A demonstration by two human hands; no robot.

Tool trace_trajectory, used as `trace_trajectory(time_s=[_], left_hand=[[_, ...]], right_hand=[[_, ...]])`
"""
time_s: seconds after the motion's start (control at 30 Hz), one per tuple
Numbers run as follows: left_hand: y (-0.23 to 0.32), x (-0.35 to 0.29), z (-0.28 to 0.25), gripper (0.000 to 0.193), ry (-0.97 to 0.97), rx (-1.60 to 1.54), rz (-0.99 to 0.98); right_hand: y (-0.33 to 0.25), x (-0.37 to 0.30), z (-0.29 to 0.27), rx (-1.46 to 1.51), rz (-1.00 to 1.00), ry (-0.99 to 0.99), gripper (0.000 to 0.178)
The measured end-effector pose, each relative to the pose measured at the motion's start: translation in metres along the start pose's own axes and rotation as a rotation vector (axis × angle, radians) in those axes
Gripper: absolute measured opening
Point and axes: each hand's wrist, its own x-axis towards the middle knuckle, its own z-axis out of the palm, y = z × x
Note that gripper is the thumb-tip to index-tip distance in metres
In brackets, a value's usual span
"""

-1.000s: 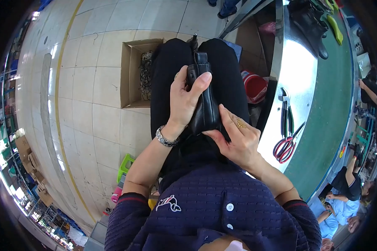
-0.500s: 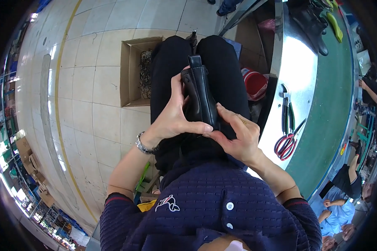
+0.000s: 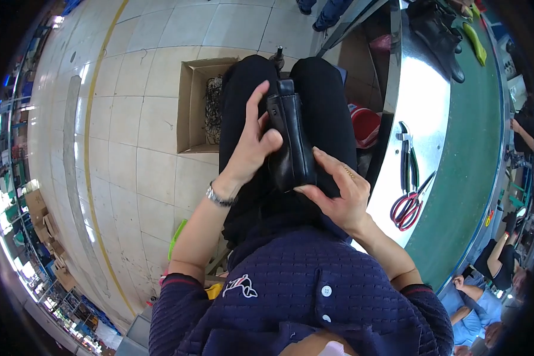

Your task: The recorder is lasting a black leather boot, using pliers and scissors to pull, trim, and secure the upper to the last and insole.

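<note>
A black leather boot (image 3: 291,139) stands lengthwise over my lap, its pull tab at the far end. My right hand (image 3: 345,193) grips the near end of the boot, thumb at the near edge and fingers along the right side. Beside the boot's left side is my left hand (image 3: 254,142), open, with the index finger stretched out and the thumb raised off the near end. Its other fingers are partly hidden next to the leather.
Left of my legs, a cardboard box (image 3: 187,107) holds dark tangled bits. To the right, a workbench (image 3: 424,113) carries pliers (image 3: 405,154), red-handled scissors (image 3: 406,210) and more black boots (image 3: 436,35). A red bucket (image 3: 365,124) stands beneath it. Other people are at the far right.
My left thumb has come off the boot's near end, and the left hand has loosened and spread along its side. My right hand keeps its grip. The view has shifted slightly.
</note>
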Motion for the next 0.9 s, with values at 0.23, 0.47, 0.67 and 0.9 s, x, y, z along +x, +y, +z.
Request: trace_trajectory(time_s=[0.23,0.47,0.67,0.9], left_hand=[[-0.012,0.013,0.017,0.087,0.032,-0.137,-0.058],[-0.016,0.018,0.026,0.064,0.022,-0.269,-0.094],[-0.025,0.023,0.015,0.057,0.012,-0.354,-0.133],[-0.031,0.034,0.005,0.065,-0.047,-0.395,-0.143]], right_hand=[[0.015,0.055,-0.028,0.374,0.200,-0.046,0.037],[0.027,0.130,-0.029,0.270,0.112,-0.431,0.026],[0.024,0.144,-0.016,0.014,0.039,-0.361,0.022],[0.042,0.149,-0.015,0.201,0.183,-0.417,0.030]])
